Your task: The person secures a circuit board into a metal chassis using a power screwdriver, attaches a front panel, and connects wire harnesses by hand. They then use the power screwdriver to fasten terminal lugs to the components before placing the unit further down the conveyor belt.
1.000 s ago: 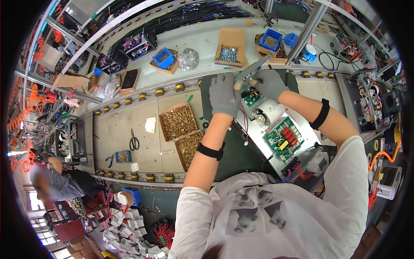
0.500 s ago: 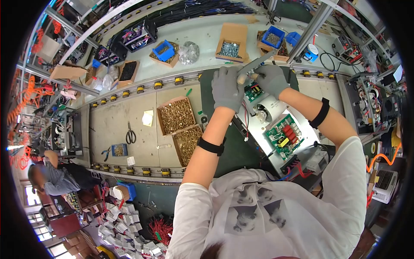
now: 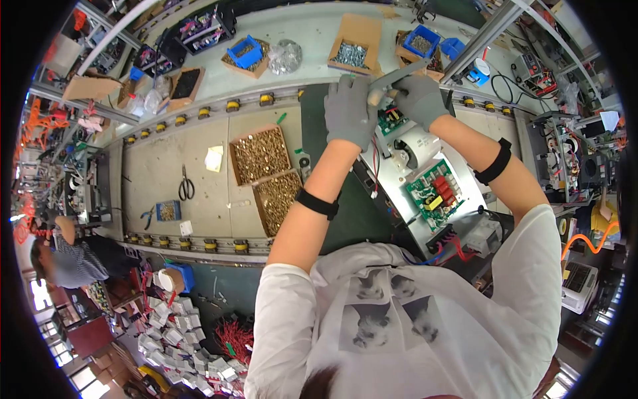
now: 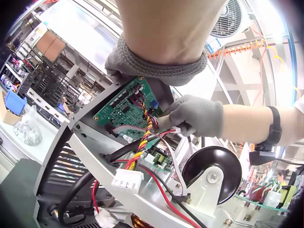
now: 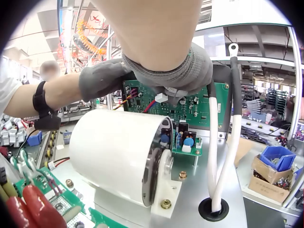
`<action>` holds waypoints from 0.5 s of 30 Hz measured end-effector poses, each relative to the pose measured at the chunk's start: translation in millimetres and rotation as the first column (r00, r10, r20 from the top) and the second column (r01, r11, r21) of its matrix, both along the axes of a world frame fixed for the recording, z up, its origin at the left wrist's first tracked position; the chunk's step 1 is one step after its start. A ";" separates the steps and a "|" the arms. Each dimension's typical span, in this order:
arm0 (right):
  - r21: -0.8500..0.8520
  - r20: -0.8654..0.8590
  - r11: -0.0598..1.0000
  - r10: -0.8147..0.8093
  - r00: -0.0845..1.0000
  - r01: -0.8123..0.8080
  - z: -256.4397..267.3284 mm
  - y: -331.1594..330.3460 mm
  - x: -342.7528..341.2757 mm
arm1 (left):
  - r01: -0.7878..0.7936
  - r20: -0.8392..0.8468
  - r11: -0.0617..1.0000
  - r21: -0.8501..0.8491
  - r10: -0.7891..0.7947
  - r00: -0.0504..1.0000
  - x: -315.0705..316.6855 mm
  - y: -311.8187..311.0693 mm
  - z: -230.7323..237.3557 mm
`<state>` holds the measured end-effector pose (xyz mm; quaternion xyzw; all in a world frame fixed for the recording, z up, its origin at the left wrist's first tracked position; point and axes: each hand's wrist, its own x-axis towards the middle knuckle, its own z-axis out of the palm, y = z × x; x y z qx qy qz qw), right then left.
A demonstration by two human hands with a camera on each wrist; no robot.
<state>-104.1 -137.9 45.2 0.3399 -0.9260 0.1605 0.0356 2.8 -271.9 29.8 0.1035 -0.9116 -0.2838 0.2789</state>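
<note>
The gloved grey right hand (image 3: 420, 101) has its fingers bent in toward a bundle of coloured wires and a white plastic connector (image 5: 161, 98); whether they pinch it I cannot tell. The gloved grey left hand (image 3: 349, 110) lies at the edge of an upright dark panel (image 5: 222, 75), its fingertips largely hidden, so its grip cannot be made out. Between and below the fingers, the flat green circuit board (image 5: 190, 110) stands on the panel's inner face, partly covered by the right hand. Nearer the person, a thick white cylinder (image 5: 114, 152) sits on the silver metal base (image 5: 187, 209). Left of this unit, two open cardboard boxes (image 3: 259, 156) hold brass-coloured metal pieces, the nearer one partly behind the left forearm; farther left, a small blue plastic bin (image 3: 168, 211) holds small pieces, too tiny to identify. On the far pale surface (image 3: 312, 40), an open brown cardboard box (image 3: 351, 54) contains silvery hardware, and a clear plastic bag (image 3: 284, 56) has indistinct contents.
</note>
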 end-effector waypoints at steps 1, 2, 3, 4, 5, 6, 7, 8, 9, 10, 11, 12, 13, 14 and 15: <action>-0.083 -0.009 0.996 0.023 1.000 -0.024 -6.4 1.8 -2.1 | 0.002 0.016 1.000 0.017 -0.003 1.000 -0.3 0.7 0.6; -0.071 -0.002 0.997 0.033 0.999 -0.033 -11.0 4.0 -2.8 | 0.005 0.028 1.000 0.027 -0.006 1.000 -1.1 -0.5 2.5; -0.110 0.059 0.994 -0.014 0.998 0.020 -10.4 3.9 -1.0 | 0.004 0.043 0.999 0.033 -0.006 0.999 -0.1 -0.9 5.0; -0.145 0.121 0.986 -0.060 0.991 0.077 -9.2 3.4 1.0 | -0.004 0.050 0.999 0.045 0.002 0.999 -0.1 -0.8 5.6; -0.119 0.133 0.989 -0.071 0.989 0.087 -6.2 2.9 2.8 | -0.013 0.043 1.000 0.028 0.012 0.999 -0.6 0.0 5.1; -0.103 0.139 0.991 -0.065 0.988 0.080 -5.1 2.6 3.6 | -0.024 0.037 1.000 0.014 0.023 0.999 -1.2 0.8 4.0; -0.103 0.104 0.992 -0.063 0.993 0.074 -5.4 3.0 2.9 | -0.031 0.009 0.999 0.016 0.031 0.999 -2.5 1.3 2.5; -0.103 0.067 0.993 -0.059 0.996 0.066 -7.5 2.6 0.7 | -0.041 0.017 0.999 0.031 0.040 0.999 -4.1 0.4 0.5; -0.089 0.010 0.994 -0.064 0.998 0.065 -11.3 2.6 -1.9 | -0.020 -0.028 0.999 0.030 0.021 0.999 -4.7 -0.3 -1.1; -0.075 0.016 0.996 -0.057 0.998 0.058 -14.2 2.6 -2.9 | 0.000 -0.075 1.000 0.026 0.002 0.997 -4.5 -1.1 -2.5; -0.099 -0.005 0.995 -0.033 0.999 0.033 -15.2 2.4 -4.4 | 0.000 -0.078 1.000 0.029 0.002 0.997 -4.7 -1.5 -2.8; -0.124 -0.029 0.992 -0.012 0.999 0.008 -12.3 1.4 -2.9 | -0.003 -0.077 0.999 0.036 0.006 0.997 -4.1 -1.2 -2.7; -0.026 -0.017 0.999 -0.041 0.999 0.041 -1.8 -1.8 2.0 | 0.000 -0.059 1.000 0.032 0.002 0.998 -3.7 -1.4 -1.9; -0.021 -0.019 0.999 -0.037 0.999 0.037 0.5 -2.5 -2.5 | 0.003 -0.042 1.000 0.026 -0.002 0.999 -3.3 -2.7 -0.6; 0.002 0.020 1.000 -0.006 1.000 0.006 4.8 -4.2 -7.8 | 0.001 -0.042 1.000 0.030 0.001 0.999 -3.0 -4.2 -0.2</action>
